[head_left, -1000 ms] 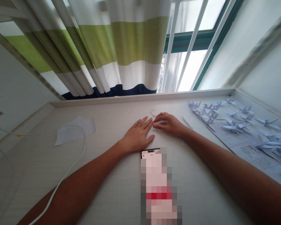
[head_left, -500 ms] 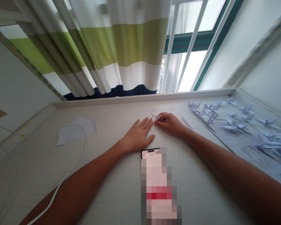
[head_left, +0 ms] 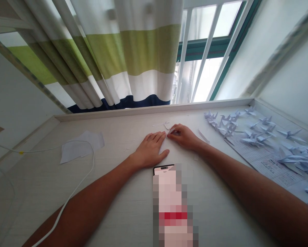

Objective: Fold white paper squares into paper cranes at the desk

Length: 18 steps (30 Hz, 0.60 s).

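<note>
My left hand [head_left: 151, 150] lies flat on the white tabletop [head_left: 123, 212], its fingers close together and the thumb held apart. Just right of its fingertips, my right hand [head_left: 182, 136] pinches a small piece of white paper [head_left: 171, 131]. Part of that paper is hidden by the fingers, so its full shape does not show. A thin curled paper scrap [head_left: 166, 126] lies beyond the fingertips. To the right of my right hand is a narrow paper strip [head_left: 203, 136]. Below my left hand lies a phone [head_left: 164, 168] with a mostly blurred screen.
Several folded paper cranes [head_left: 257, 139] sit at the right, some on a printed sheet [head_left: 269, 168]. Loose white paper [head_left: 79, 149] lies at the left under a white cable [head_left: 94, 156]. A raised ledge [head_left: 143, 110] runs along the back, below the curtain [head_left: 149, 51] and barred window.
The fingers of my left hand have drawn closer together. My right hand still pinches the paper, almost in place. The whole view has shifted slightly.
</note>
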Motion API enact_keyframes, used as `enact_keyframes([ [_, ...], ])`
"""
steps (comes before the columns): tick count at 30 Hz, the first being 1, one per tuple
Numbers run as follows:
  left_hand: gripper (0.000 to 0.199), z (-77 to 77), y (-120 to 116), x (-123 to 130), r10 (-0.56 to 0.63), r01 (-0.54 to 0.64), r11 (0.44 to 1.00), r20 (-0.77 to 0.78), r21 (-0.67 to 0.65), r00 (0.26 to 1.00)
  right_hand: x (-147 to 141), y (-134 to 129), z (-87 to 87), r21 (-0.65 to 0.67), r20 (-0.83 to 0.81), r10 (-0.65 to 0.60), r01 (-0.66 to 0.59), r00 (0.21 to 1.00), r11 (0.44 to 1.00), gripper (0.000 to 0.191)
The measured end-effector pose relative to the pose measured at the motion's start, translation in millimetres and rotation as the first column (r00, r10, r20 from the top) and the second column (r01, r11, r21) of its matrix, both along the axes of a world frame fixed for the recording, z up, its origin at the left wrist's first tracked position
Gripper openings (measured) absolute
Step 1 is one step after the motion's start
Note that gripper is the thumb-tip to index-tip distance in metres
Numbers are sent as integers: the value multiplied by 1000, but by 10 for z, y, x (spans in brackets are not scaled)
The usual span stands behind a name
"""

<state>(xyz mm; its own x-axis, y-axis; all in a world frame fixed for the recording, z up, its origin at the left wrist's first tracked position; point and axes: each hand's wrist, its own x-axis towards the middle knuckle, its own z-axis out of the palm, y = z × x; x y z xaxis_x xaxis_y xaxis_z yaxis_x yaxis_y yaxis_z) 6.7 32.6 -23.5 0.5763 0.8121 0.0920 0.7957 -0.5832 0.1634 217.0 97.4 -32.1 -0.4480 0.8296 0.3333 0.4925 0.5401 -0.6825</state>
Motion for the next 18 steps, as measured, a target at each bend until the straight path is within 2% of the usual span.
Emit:
enact_keyframes([
  [7,71,-12,29,-6,14,-14,1000,1,-17,1000,-5,-23,28,2,15,2,-2,1000,1000,20],
  [18,75,5,23,7,38,-39,997,-4,-72,999,-9,-13,17,-50,-41,-18,16,999,999,16],
])
